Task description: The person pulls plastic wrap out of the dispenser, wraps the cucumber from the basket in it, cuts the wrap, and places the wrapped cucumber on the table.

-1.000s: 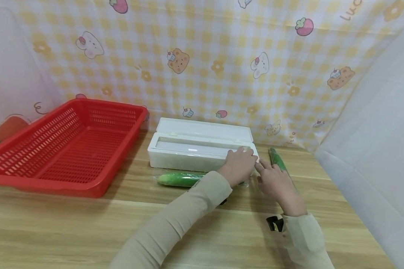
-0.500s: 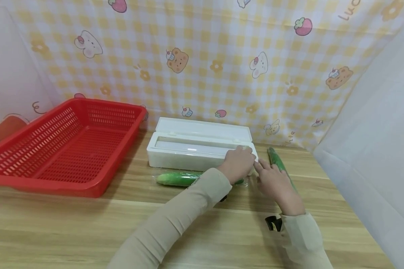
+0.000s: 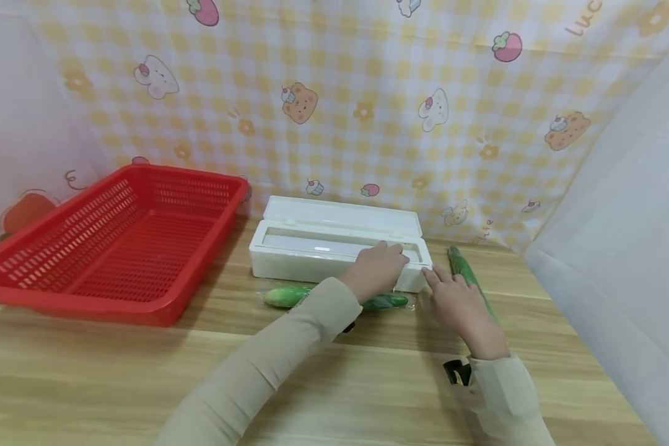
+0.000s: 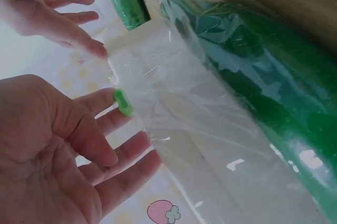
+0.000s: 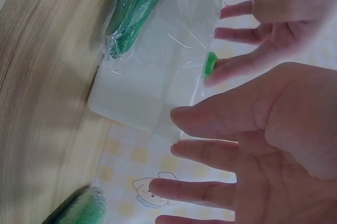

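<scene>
A white cling film box (image 3: 287, 263) stands with its lid (image 3: 340, 214) tipped back and a roll inside. My left hand (image 3: 376, 266) reaches over its front, fingers extended at the top edge beside a small green slider (image 4: 124, 103). The right hand (image 3: 459, 303) has its thumb and index fingertips at the box's right corner, other fingers spread. Clear film (image 4: 158, 82) hangs down the box's front toward a cucumber (image 3: 283, 297) in film lying before it, partly hidden by my left arm. A second film-wrapped cucumber (image 3: 464, 267) lies right of the box.
A red plastic basket (image 3: 161, 313) with slotted sides stands on the left of the wooden table (image 3: 256, 371). Behind the box hangs a yellow checked cloth (image 3: 334, 136). White sheeting (image 3: 613, 248) closes off the right side.
My left hand has moved left along the box's top edge, baring its right end and more of the front cucumber. The right hand stays at the corner.
</scene>
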A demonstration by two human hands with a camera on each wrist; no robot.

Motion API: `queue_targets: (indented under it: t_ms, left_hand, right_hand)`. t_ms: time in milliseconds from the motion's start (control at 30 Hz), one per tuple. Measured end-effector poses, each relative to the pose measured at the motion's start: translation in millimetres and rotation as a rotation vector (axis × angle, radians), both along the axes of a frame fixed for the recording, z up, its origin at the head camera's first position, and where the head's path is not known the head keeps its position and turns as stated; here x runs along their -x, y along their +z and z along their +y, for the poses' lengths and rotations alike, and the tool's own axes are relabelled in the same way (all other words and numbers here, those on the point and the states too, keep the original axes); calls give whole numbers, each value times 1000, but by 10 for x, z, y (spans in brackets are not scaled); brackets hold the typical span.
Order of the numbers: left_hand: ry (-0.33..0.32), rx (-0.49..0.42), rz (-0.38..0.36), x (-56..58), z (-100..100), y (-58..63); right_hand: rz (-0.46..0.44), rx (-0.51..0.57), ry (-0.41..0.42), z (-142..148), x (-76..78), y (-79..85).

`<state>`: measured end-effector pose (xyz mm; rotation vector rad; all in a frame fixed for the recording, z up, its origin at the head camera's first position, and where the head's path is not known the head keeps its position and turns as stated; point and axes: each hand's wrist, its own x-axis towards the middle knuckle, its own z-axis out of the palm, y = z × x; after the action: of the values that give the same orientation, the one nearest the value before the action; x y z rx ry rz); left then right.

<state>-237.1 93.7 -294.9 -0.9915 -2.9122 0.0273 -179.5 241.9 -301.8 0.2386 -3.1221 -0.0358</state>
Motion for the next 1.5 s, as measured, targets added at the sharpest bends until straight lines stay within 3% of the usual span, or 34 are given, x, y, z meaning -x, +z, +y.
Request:
queue_targets:
  t_ms: [367, 600, 800, 1233, 1500]
  left_hand:
    - [-20, 22, 7, -31, -38, -15]
    - [-16, 6, 6, -24, -44, -11]
    - [-14, -5, -17, -4, -58, -15]
    - [-35, 73, 58, 21, -134, 10]
    - [-3, 85, 17, 39, -198, 11]
  right_hand:
    - [-10, 113, 63, 8, 36, -93]
    - [48, 48, 59, -56, 15, -133]
    - [21, 1, 21, -82, -10, -121]
    - [37, -49, 13, -72, -5, -135]
    - [28, -56, 8, -93, -12, -118]
